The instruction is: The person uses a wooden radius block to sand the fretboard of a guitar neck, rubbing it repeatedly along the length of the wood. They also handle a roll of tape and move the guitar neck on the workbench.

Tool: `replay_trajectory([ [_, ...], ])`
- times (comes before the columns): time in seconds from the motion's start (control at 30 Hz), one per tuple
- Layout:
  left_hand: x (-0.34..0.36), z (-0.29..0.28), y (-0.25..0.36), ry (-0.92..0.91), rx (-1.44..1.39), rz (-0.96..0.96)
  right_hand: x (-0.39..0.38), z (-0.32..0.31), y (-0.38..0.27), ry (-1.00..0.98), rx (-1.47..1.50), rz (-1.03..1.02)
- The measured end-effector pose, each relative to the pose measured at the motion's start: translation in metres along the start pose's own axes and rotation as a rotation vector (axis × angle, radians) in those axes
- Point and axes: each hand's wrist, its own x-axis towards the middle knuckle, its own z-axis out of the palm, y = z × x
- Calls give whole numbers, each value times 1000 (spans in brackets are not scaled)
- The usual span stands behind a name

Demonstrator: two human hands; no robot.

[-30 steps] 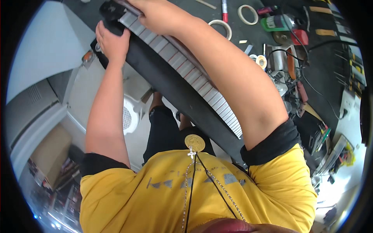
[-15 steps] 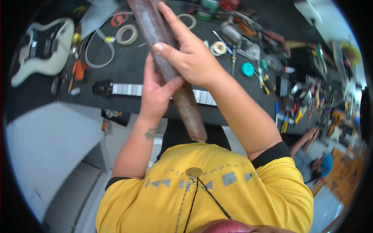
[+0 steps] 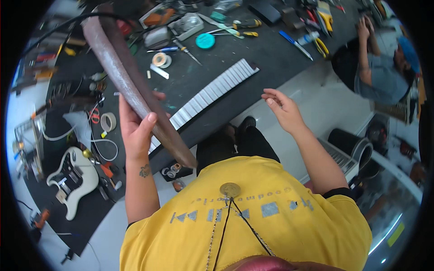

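Observation:
A long reddish-brown bar (image 3: pixel 131 83), probably wood, with a dusty sheen on its faces, slants from the upper left down to my shirt. My left hand (image 3: pixel 135 133) is wrapped around it below its middle, thumb across the near side. Well apart from the bar, my right hand (image 3: pixel 285 113) hangs in the air to the right of the bench edge, fingers loosely stretched and holding nothing. Behind the bar on the dark bench lies a guitar neck (image 3: pixel 205 95), its fretboard covered in pale strips. The bar and my left hand hide the neck's far-left end.
A white guitar body (image 3: pixel 79 178) lies on the bench at left, near a tape roll (image 3: pixel 108 122). Farther back are a turquoise lid (image 3: pixel 205 41), a blue pen-like tool (image 3: pixel 296 45) and several hand tools. Another person (image 3: pixel 384 72) sits at the right.
My right hand has let go of the bar and swung out to the right. My left hand keeps hold of it, now farther left. The view has turned toward the right.

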Motion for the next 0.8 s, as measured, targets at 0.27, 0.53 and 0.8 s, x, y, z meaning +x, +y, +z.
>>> replay_trajectory([
  [0.27,-31,7,-34,426,383,268,-56,-14,101,190,22,165],
  [0.53,-154,-85,-60,755,932,-49,-22,-53,107,109,-253,21],
  [0.8,-86,29,-63,-34,1554,52,101,-66,162,789,-186,305],
])
